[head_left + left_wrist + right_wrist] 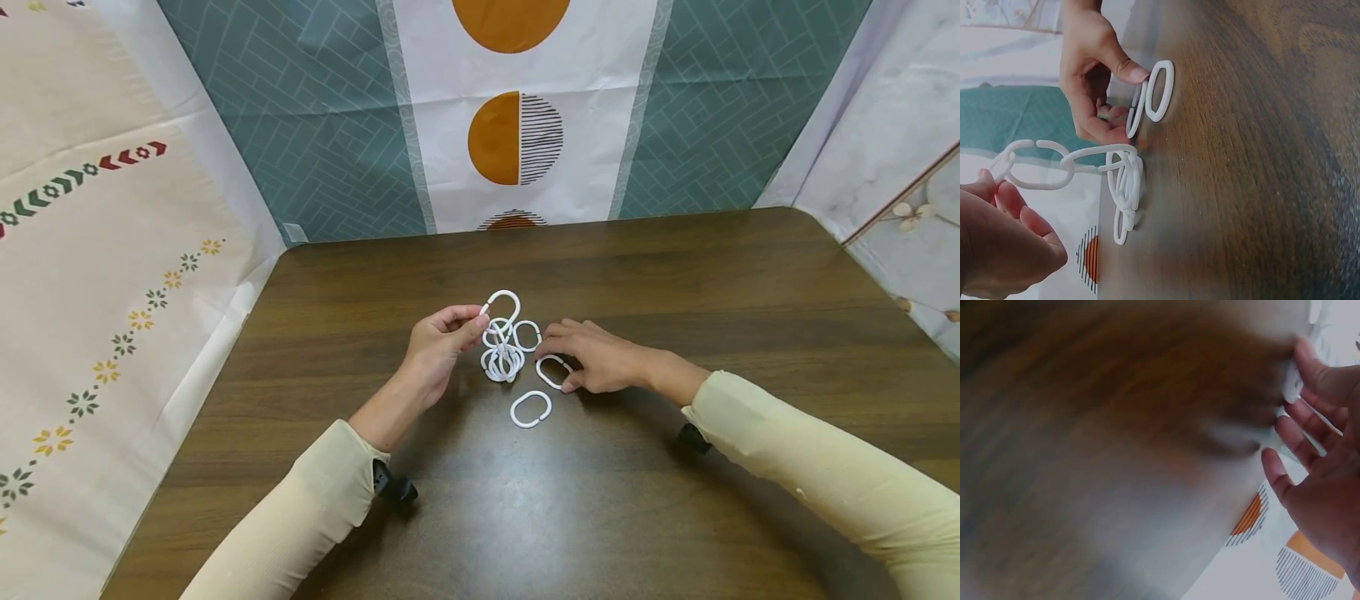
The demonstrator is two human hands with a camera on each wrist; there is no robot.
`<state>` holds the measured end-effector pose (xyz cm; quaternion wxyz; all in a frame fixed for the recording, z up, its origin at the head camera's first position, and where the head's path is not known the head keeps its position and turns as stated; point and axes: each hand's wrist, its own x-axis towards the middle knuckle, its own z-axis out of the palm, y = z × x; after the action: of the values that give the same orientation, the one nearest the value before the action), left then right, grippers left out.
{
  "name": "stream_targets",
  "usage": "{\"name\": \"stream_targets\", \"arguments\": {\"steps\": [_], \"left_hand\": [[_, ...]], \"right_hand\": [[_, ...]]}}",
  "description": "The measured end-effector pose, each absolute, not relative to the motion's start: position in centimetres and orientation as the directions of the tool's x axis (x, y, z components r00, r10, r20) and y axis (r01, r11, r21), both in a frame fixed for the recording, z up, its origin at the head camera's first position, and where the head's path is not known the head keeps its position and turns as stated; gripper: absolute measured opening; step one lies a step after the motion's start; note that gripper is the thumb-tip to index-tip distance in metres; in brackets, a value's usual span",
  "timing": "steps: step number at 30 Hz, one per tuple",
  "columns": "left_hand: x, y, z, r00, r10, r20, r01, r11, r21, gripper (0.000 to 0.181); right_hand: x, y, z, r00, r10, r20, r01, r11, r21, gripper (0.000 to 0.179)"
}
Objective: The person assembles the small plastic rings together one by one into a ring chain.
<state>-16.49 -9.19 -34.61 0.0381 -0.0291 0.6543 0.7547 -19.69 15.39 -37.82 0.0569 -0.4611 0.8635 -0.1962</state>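
Observation:
My left hand [442, 346] pinches the end of a white plastic chain link [517, 304] between thumb and fingertips. In the left wrist view, a short run of joined links [1047, 186] hangs from that hand down to a bunched chain [1125, 178] on the table. Right of the bunch, my right hand [603, 358] grips a loose white link [541, 377], thumb at one end and fingers at the other. A second loose link [525, 426] lies nearer me. Each link is an oval with a small gap. The right wrist view is blurred and shows mostly that hand's fingers.
Everything lies on a dark brown wooden table [480, 508]. Behind its far edge hangs a teal and white cloth [438, 67] with orange circles. Patterned fabric [112, 275] hangs along the left side, and a marbled white sheet [900, 100] along the right.

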Motion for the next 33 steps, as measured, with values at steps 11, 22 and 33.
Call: {"name": "stream_targets", "arguments": {"steps": [11, 22, 33], "left_hand": [[-16.3, -9.0, -34.7, -0.992, 0.036, -0.119, -0.123, -0.121, 0.985, 0.029], [-16.2, -8.8, -35.2, -0.989, 0.053, -0.135, -0.14, -0.113, 0.984, 0.021], [-16.2, -8.6, -35.3, -0.988, 0.062, -0.142, -0.147, -0.1, 0.984, 0.028]], "right_hand": [[-19.6, 15.7, -38.2, -0.613, -0.785, 0.088, -0.779, 0.581, -0.237, 0.042], [-20.8, 16.3, -36.7, -0.675, -0.696, 0.244, -0.728, 0.575, -0.374, 0.04], [-21.9, 16.6, -33.7, -0.754, -0.518, 0.404, -0.645, 0.47, -0.603, 0.035]]}}
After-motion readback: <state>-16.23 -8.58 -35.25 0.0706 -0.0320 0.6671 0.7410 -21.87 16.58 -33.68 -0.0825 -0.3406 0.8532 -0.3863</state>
